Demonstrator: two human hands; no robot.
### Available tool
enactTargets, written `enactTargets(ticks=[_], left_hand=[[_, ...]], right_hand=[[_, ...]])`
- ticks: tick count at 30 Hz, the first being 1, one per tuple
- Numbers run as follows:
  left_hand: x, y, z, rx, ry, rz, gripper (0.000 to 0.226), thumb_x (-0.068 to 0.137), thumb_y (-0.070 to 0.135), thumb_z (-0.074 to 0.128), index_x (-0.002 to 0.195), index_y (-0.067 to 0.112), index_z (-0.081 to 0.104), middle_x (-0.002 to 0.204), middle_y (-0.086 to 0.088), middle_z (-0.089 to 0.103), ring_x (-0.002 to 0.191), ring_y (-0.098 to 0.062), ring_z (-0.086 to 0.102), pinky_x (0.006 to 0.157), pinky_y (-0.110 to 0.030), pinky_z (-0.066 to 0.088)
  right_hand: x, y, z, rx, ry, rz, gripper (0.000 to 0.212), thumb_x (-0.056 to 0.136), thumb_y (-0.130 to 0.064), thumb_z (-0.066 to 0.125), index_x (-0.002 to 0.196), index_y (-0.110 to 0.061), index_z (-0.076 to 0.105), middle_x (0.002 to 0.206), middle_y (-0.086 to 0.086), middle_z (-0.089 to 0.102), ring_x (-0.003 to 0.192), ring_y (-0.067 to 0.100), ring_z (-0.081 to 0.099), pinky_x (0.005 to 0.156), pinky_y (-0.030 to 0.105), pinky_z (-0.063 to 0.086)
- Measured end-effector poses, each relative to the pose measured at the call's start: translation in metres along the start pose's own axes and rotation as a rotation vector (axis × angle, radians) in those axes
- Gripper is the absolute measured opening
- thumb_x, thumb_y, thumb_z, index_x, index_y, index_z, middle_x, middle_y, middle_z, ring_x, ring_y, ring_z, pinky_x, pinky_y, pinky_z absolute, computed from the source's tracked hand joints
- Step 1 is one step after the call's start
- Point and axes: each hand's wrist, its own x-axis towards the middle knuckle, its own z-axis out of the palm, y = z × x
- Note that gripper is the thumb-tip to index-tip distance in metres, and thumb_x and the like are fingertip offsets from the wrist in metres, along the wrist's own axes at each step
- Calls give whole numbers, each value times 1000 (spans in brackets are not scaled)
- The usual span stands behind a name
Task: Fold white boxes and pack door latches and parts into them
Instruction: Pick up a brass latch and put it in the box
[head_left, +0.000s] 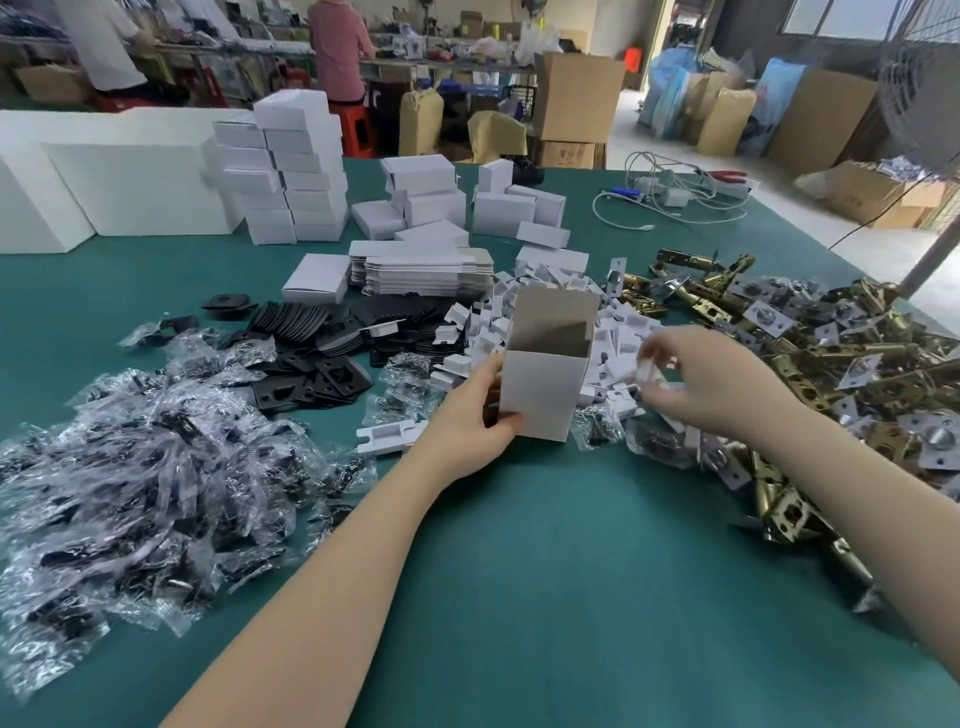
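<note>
Centre of frame: left hand (470, 415) holds a white box (545, 379) upright on the green tabletop (519, 571), grip clamped on the box's lower left edge, thumb on the front face. Box top open, rear flap standing up, brown card inside.

Right of the box: right hand (711, 384) over the heap of small white card inserts (613, 343), fingertips pinching one white insert (649, 371); motion blur here.

Right edge: pile of brass door latches (831, 358) with silver plates.

Lower left: mound of clear plastic bags (135, 478) with dark parts. Above it, black plates (317, 358) fanned out.

Upper middle: stack of flat unfolded boxes (421, 273); behind it, finished white boxes (296, 171) stacked in columns.

Upper right of tabletop: white cables (670, 197). Far background: two people at benches, brown cartons.
</note>
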Motion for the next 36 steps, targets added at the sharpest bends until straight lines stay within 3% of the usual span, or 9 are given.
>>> enactTargets(ticks=[3,6,11,14,18,23,30,36], left_hand=[[-1,4,1,-53,33,29,38,98,22,54,122,52,49,113,26,65,105,6,60,83,-11,48],[0,3,0,-69,58,79,25,101,25,51,124,32,57,114,9,67,104,-7,62,89,-22,48],[2,-1,2,-133,84,59,23,96,19,61,119,23,61,110,3,70,101,-9,64,89,-23,50],[5,-2,3,-159,120,35,22,93,19,65,112,31,62,103,11,71,97,-6,66,86,-24,52],[6,-3,5,-172,146,18,24,92,22,68,108,38,61,100,16,72,96,-4,67,85,-22,53],[3,-1,4,-163,145,14,27,92,25,68,110,42,59,101,20,71,97,1,66,81,-13,50],[2,0,4,-158,138,20,29,93,25,65,107,49,57,105,20,71,99,1,66,88,-19,52],[3,0,2,-144,135,16,29,94,24,64,112,47,58,100,23,71,96,3,65,82,-11,49]], right_hand=[[-6,-20,-14,589,273,86,23,84,-37,69,103,-27,61,90,-9,66,80,11,63,70,25,56],[-7,-47,-30,953,308,49,35,74,-48,69,104,-30,63,91,-10,68,78,5,62,69,20,55],[7,-69,-31,487,230,-114,26,85,-35,68,109,-27,63,105,-14,51,95,-4,48,81,4,36],[14,-73,-34,253,147,-175,26,89,-30,66,113,-20,65,111,-3,49,105,12,47,94,21,37],[19,-80,-43,33,152,-209,30,88,-32,61,112,-15,65,118,4,53,112,26,47,98,40,40],[17,-82,-50,-143,108,-207,36,89,-41,57,115,-17,63,122,5,51,114,28,45,97,43,39],[18,-79,-44,-138,59,-168,33,92,-38,58,117,-17,63,131,8,44,122,31,36,101,45,35],[27,-73,-32,24,13,-67,32,95,-37,56,123,-22,62,134,8,48,129,29,38,108,39,23]])
